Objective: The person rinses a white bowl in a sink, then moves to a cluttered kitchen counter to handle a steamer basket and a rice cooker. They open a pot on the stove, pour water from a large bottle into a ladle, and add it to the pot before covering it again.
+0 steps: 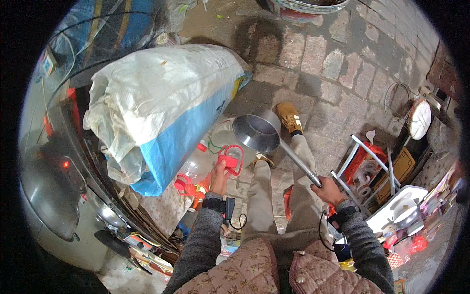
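Note:
My right hand [328, 190] is closed around the end of a long metal handle. That handle belongs to a deep metal ladle [256, 133], its bowl held out ahead of my legs. My left hand [220, 179] grips the red plastic cap and carry handle [231, 160] of a clear plastic jug. The jug's body is hard to make out among the clear plastic around it. Just left of it stands another clear plastic jug [196, 163] with a red handle [183, 184] near my wrist. A white and blue woven sack [169, 99] lies beyond my left hand.
Stone paving [279, 77] runs ahead of my shoes. At the left is a counter edge with a large dark wok [51, 194]. A metal-framed stool [367, 165] stands at the right, near a white board [396, 205] bearing bowls. A bucket [308, 9] stands at the top.

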`<state>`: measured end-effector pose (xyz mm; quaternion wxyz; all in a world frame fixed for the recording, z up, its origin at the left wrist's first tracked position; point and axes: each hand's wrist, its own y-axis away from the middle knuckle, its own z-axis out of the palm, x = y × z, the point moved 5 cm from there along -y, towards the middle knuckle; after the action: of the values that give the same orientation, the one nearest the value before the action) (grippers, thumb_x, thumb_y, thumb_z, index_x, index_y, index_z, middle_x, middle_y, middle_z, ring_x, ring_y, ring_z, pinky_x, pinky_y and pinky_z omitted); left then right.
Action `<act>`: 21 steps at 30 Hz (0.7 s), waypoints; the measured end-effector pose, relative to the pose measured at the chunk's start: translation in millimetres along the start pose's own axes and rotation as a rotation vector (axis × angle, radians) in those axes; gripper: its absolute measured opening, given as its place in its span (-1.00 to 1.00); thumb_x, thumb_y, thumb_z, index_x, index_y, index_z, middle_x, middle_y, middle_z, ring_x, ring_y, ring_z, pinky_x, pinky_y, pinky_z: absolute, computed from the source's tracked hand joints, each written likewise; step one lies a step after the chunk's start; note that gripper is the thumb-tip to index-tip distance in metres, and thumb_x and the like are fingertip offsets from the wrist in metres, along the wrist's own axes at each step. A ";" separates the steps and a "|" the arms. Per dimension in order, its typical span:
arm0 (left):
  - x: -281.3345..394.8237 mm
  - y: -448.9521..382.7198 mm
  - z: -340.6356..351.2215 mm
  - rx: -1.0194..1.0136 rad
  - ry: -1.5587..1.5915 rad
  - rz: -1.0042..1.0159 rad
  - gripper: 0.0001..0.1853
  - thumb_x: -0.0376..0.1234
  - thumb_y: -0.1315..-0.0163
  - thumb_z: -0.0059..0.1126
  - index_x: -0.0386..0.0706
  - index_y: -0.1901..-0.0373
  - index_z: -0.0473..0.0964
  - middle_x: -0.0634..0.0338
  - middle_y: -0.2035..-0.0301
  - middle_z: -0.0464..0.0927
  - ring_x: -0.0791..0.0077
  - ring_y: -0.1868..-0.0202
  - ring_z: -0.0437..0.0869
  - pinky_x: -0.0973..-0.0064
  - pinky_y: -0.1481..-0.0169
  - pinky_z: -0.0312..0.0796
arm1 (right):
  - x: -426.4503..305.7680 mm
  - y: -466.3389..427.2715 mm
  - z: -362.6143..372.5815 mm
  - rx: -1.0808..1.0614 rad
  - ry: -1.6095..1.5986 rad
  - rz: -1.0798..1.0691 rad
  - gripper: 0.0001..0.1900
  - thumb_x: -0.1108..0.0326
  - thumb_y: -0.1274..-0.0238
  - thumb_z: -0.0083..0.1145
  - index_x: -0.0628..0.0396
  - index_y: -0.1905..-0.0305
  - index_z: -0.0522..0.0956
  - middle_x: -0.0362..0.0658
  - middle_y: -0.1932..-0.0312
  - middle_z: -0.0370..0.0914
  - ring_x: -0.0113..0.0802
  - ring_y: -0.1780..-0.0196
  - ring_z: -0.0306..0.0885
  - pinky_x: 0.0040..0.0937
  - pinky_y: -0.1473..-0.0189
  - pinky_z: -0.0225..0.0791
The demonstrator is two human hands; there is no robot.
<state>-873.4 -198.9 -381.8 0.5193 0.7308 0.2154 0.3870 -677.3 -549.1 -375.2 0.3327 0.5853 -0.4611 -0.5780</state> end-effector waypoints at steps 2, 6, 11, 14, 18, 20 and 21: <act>11.0 -5.3 26.2 -0.104 0.014 0.064 -0.51 -0.05 -0.35 -0.07 -0.21 -0.13 0.34 0.13 -0.01 0.47 0.40 -0.05 0.49 0.27 -0.19 0.33 | 7.9 -1.8 -8.1 0.029 -0.035 0.021 -0.67 0.13 -0.01 0.15 0.24 0.36 0.51 0.18 0.50 0.51 0.15 0.35 0.54 -0.04 0.26 0.37; 19.9 -19.0 69.3 -0.167 0.052 0.079 -0.52 -0.07 -0.36 -0.07 -0.26 -0.10 0.36 0.10 0.02 0.48 0.38 -0.02 0.51 0.24 -0.19 0.35 | 27.1 -11.4 -22.0 0.059 -0.180 0.078 -0.69 0.17 0.00 0.16 0.27 0.40 0.50 0.09 0.62 0.46 -0.01 0.48 0.51 -0.13 0.33 0.35; 25.2 -38.1 108.6 -0.202 0.070 0.160 -0.53 -0.11 -0.38 -0.10 -0.30 -0.11 0.36 0.08 0.02 0.48 0.36 0.00 0.51 0.25 -0.16 0.38 | 46.9 -35.1 -40.6 0.070 -0.250 0.102 -0.69 0.20 0.00 0.18 0.30 0.41 0.49 0.01 0.66 0.42 -0.24 0.54 0.44 -0.20 0.38 0.34; 26.6 -51.3 127.7 -0.227 0.071 0.162 -0.53 -0.12 -0.39 -0.11 -0.31 -0.12 0.34 0.07 0.01 0.47 0.35 0.00 0.51 0.26 -0.16 0.38 | 50.6 -50.4 -51.2 0.071 -0.247 0.116 -0.71 0.22 -0.01 0.17 0.30 0.40 0.50 -0.05 0.68 0.41 -0.32 0.57 0.40 -0.23 0.44 0.32; 28.2 -65.9 151.6 -0.254 0.109 0.161 -0.52 -0.12 -0.39 -0.12 -0.30 -0.15 0.30 0.06 -0.01 0.44 0.35 0.01 0.49 0.26 -0.19 0.36 | 50.9 -67.3 -59.2 0.020 -0.347 0.132 -0.72 0.24 -0.05 0.15 0.30 0.35 0.50 -0.17 0.69 0.36 -0.42 0.63 0.34 -0.31 0.56 0.25; 28.6 -70.8 161.3 -0.252 0.129 0.155 -0.51 -0.11 -0.38 -0.12 -0.29 -0.16 0.29 0.06 -0.03 0.43 0.35 0.00 0.48 0.24 -0.21 0.34 | 53.0 -75.2 -60.2 -0.019 -0.376 0.159 -0.73 0.28 -0.10 0.15 0.32 0.27 0.49 -0.27 0.68 0.31 -0.52 0.67 0.26 -0.38 0.67 0.14; 29.1 -72.9 165.5 -0.255 0.135 0.147 -0.51 -0.10 -0.38 -0.12 -0.29 -0.16 0.29 0.07 -0.03 0.43 0.35 -0.01 0.48 0.23 -0.23 0.32 | 53.9 -79.0 -62.6 0.004 -0.366 0.149 -0.74 0.27 -0.07 0.14 0.31 0.32 0.48 -0.25 0.69 0.32 -0.50 0.67 0.28 -0.36 0.65 0.18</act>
<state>-718.7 -249.2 -466.0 0.5624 0.6451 0.1450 0.4964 -608.5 -580.1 -461.0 0.2840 0.4354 -0.5570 -0.6477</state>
